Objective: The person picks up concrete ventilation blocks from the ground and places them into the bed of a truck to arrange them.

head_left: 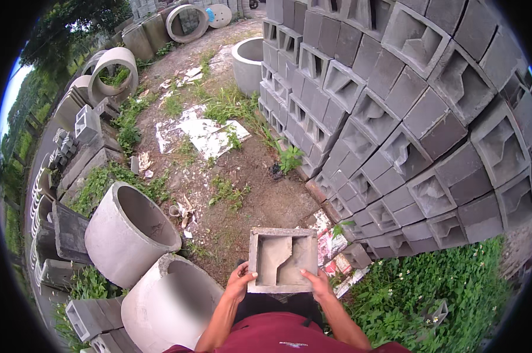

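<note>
A square grey concrete vent block (pixel 268 259) is held level in front of my body, over the dirt. It has a raised rim and a stepped divider across its hollow face. My left hand (pixel 238 283) grips the block's left side, thumb over the rim. On the opposite side, my right hand (pixel 319 284) holds it the same way. The fingers beneath the block are partly hidden. To the right rises a tall stack of similar grey vent blocks (pixel 389 123), some with their stepped openings facing me.
Large concrete rings (pixel 116 235) stand close on my left, with more concrete pipes (pixel 120 62) farther back. Leafy plants (pixel 431 288) cover the ground at lower right. White scraps (pixel 213 135) lie on the dirt path ahead. Loose blocks (pixel 92 315) sit at lower left.
</note>
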Action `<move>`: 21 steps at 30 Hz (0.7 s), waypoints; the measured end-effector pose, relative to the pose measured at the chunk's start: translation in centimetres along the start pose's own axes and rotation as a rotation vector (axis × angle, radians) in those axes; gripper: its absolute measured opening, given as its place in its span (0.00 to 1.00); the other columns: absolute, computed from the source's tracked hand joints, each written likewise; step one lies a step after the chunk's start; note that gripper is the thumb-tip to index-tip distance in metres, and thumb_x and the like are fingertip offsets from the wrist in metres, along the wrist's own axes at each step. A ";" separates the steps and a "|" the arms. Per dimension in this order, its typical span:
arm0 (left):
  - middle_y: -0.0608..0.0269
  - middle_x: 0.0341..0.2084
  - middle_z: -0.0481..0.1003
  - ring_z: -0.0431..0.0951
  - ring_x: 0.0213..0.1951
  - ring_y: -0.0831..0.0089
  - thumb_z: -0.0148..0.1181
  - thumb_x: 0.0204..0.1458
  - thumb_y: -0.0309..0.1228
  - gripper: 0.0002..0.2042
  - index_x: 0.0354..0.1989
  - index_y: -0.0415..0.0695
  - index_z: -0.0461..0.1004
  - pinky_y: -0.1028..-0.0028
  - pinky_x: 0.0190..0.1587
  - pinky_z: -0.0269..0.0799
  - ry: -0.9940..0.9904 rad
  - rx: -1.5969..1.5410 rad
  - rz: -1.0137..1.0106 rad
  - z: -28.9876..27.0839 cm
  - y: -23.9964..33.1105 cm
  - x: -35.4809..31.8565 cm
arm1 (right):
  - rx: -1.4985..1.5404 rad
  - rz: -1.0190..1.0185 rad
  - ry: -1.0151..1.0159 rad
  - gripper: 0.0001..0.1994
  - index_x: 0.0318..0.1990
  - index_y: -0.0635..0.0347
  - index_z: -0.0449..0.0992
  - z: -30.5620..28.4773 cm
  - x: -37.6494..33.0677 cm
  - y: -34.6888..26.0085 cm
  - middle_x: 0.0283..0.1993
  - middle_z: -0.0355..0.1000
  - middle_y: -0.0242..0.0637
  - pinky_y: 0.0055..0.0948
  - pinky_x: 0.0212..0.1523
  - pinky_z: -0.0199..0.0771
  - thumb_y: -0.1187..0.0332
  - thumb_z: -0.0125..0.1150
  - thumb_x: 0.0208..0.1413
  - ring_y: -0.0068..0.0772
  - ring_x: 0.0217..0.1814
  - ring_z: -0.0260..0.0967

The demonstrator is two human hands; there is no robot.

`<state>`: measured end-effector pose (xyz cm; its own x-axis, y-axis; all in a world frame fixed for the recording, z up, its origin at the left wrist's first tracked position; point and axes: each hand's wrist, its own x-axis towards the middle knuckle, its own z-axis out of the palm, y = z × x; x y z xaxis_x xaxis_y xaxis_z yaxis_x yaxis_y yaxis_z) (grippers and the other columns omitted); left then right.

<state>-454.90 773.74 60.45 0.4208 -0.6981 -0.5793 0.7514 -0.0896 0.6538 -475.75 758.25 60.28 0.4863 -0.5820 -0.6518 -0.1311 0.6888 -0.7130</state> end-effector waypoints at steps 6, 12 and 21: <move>0.54 0.47 0.70 0.71 0.49 0.67 0.66 0.46 0.32 0.31 0.57 0.31 0.62 0.69 0.55 0.65 0.221 -0.007 0.111 -8.9 11.0 -1.0 | -0.043 0.023 -0.171 0.23 0.50 0.73 0.69 15.4 4.8 -1.8 0.44 0.73 0.45 0.31 0.48 0.71 0.71 0.65 0.46 0.35 0.44 0.72; 0.53 0.50 0.70 0.69 0.51 0.64 0.64 0.49 0.46 0.33 0.57 0.33 0.63 0.66 0.55 0.63 0.289 -0.022 0.189 -15.9 19.2 2.7 | -0.184 -0.040 -0.336 0.25 0.50 0.72 0.68 27.7 11.6 -5.7 0.43 0.73 0.44 0.31 0.48 0.70 0.71 0.66 0.43 0.34 0.45 0.71; 0.53 0.41 0.74 0.76 0.40 0.65 0.66 0.39 0.26 0.29 0.53 0.33 0.65 0.69 0.44 0.71 0.465 -0.117 0.317 -19.6 34.4 15.3 | -0.270 -0.132 -0.472 0.34 0.59 0.73 0.61 44.1 27.8 -14.1 0.47 0.72 0.45 0.29 0.49 0.70 0.73 0.66 0.41 0.33 0.46 0.71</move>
<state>-412.67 773.92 64.53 0.7941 -0.2896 -0.5344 0.5922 0.1705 0.7876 -422.28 751.42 63.63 0.8395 -0.3565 -0.4101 -0.2294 0.4516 -0.8622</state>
